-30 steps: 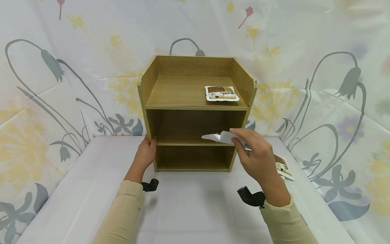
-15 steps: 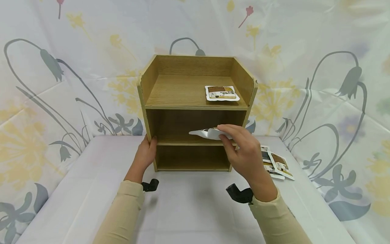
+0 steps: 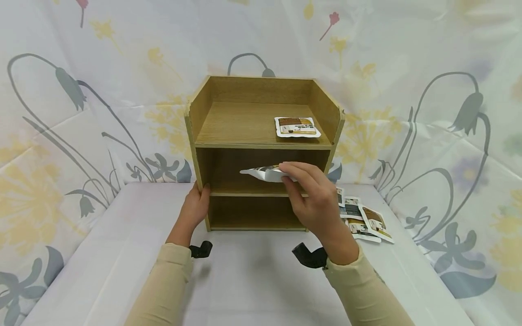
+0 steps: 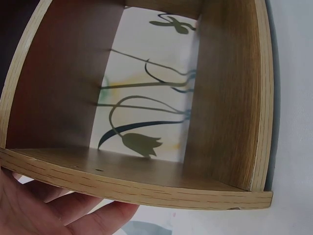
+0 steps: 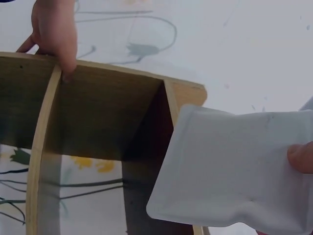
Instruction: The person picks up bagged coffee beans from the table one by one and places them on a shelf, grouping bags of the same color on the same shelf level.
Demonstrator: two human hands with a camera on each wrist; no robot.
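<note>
A small wooden shelf unit (image 3: 261,145) with three levels stands in the middle of the head view. My left hand (image 3: 195,203) grips the edge of its left side panel, thumb on the front and fingers behind, as the left wrist view shows at the panel edge (image 4: 142,195). In my right hand (image 3: 316,192) is a flat white sachet (image 3: 263,174), pinched by its right end in front of the middle compartment. The sachet's plain white underside (image 5: 234,166) fills much of the right wrist view, with the thumb (image 5: 301,157) on it. Another sachet (image 3: 297,127) lies on the top level's right side.
Several sachets with brown and yellow print (image 3: 375,222) lie overlapping on the white-covered table (image 3: 253,276), right of the shelf. A white floral cloth (image 3: 142,90) hangs behind and along both sides.
My right hand has moved left and slightly up with the sachet, across the front of the middle compartment, uncovering more of the sachets at right. The left hand stays on the shelf.
</note>
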